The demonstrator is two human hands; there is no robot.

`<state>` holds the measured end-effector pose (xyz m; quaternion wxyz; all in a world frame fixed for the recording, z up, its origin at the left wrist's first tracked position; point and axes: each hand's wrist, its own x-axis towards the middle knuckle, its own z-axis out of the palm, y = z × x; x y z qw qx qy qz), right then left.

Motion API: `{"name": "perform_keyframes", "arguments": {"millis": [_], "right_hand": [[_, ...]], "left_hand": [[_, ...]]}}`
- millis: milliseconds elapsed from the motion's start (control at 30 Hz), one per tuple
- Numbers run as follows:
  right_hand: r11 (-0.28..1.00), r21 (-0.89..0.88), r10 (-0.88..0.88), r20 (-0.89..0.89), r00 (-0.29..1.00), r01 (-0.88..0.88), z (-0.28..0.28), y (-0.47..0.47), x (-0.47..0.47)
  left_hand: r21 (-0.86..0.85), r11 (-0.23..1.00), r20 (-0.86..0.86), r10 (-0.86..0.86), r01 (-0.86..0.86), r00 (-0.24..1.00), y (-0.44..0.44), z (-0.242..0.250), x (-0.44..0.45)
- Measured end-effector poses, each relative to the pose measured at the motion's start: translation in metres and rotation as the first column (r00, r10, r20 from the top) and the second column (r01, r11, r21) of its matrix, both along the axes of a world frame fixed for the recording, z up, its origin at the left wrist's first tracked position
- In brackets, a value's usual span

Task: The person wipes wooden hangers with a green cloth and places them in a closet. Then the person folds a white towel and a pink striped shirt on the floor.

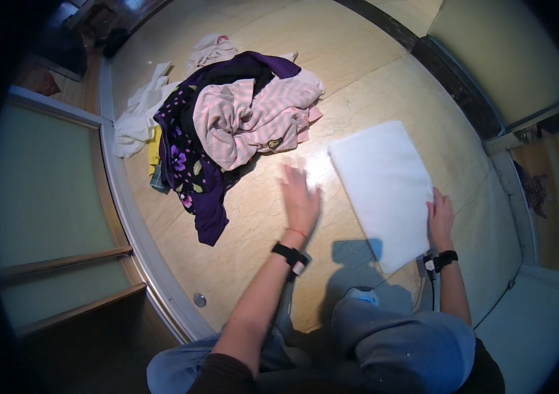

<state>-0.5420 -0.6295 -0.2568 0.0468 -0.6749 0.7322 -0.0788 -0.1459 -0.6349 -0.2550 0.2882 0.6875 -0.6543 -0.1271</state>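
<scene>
A white folded cloth [383, 192] lies flat on the floor in front of me, to the right. My right hand [441, 216] touches its right edge; whether the fingers pinch the fabric I cannot tell. Blurred by motion, my left hand [301, 199] is over the floor between the cloth and a heap of clothes, fingers spread and holding nothing. On top of that heap is a crumpled pink-and-grey striped garment [255, 118] with a small dark patch. Under and around it spreads a dark purple floral garment [181, 152].
White garments [144, 106], a yellow piece [154, 150] and a green plaid piece [159, 180] stick out at the heap's left. Another pale garment [210, 49] lies behind. A metal door track [161, 290] borders the left; a glass panel [501, 54] stands at right.
</scene>
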Motion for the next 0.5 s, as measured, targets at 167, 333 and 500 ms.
{"name": "perform_keyframes", "arguments": {"millis": [167, 333, 500], "right_hand": [[0.933, -0.292, 0.218, -0.003, 0.976, -0.209, 0.033, -0.018, 0.011], [0.870, -0.325, 0.455, 0.235, 0.859, -0.372, 0.056, -0.031, 0.093], [0.839, -0.154, 0.495, 0.615, 0.614, -0.522, 0.060, -0.037, 0.156]], "left_hand": [[-0.275, 0.676, -0.044, 0.702, -0.684, 0.711, -0.080, 0.036, 0.158], [-0.215, 0.939, -0.149, 0.241, -0.270, 0.959, -0.091, 0.099, 0.197], [-0.001, 0.901, 0.119, -0.430, 0.433, 0.895, -0.019, 0.172, 0.180]]}}
